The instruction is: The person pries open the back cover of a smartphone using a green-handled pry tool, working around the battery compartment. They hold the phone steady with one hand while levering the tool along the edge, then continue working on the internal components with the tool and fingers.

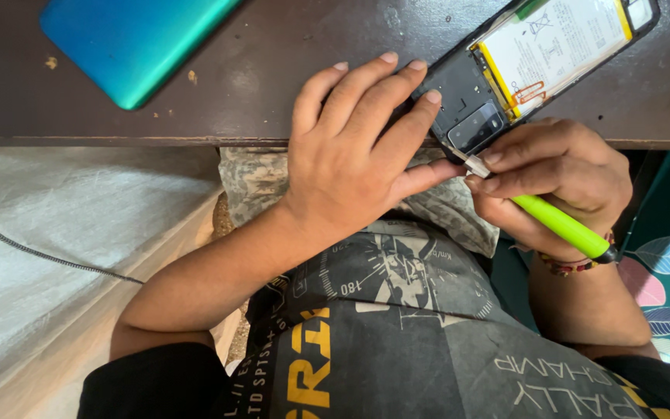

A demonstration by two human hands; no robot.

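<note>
Steadying the opened black smartphone (505, 77) flat on the dark brown bench (273, 85), the left hand (350, 155) is pressing down with fingers spread. Right hand (560, 182) fingers are pinching a slim lime-green screwdriver (556, 221) closed; those exposed internals look fragile, safest held by the frame edges.

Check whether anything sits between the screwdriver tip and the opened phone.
Nothing visible does. The right hand holds the green screwdriver with its metal tip right at the lower edge of the opened phone, beside the camera module. The left hand rests on the phone's end, beside the tip, not across it.
</note>
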